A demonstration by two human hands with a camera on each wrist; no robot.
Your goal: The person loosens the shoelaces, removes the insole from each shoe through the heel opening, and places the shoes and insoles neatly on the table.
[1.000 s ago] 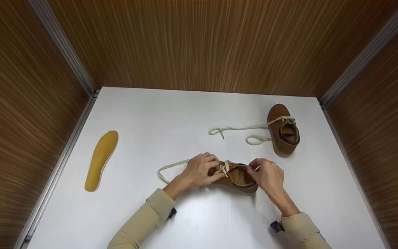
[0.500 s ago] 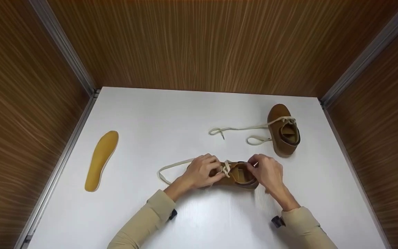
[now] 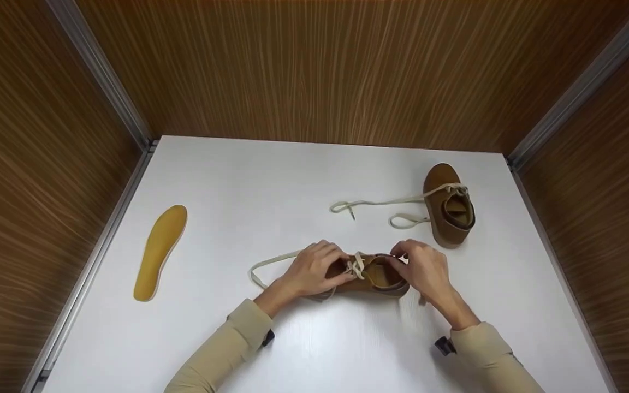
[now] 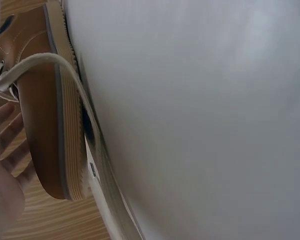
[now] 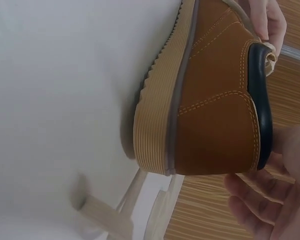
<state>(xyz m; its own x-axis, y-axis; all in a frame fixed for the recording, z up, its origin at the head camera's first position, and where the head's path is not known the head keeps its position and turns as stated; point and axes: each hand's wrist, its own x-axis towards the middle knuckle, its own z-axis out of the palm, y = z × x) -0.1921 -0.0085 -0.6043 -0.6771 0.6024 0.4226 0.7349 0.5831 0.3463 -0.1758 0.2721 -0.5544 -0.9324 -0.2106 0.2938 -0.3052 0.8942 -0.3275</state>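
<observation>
A brown leather shoe (image 3: 369,286) lies sideways in front of the person, its toe to the left and its heel to the right. The left hand (image 3: 315,270) grips it across the forefoot, thumb on the near side by the tied cream lace (image 3: 357,266). At the heel, the right hand (image 3: 423,270) pinches the dark padded collar (image 5: 260,107) between thumb and fingers. The left wrist view shows the shoe's ribbed tan sole (image 4: 70,130) along the white surface, with a lace loop (image 4: 42,57) hanging over its side. The left palm covers most of the toe from above.
A second brown shoe (image 3: 445,218) stands at the back right, its long lace (image 3: 380,202) trailing left. On the far left lies a yellow insole (image 3: 159,254). Wood-grain panels (image 3: 314,71) enclose the white table (image 3: 249,185) on three sides.
The right hand has shifted slightly up along the shoe's collar, and the shoe's heel has tilted a little away from the person. The left hand keeps nearly the same place.
</observation>
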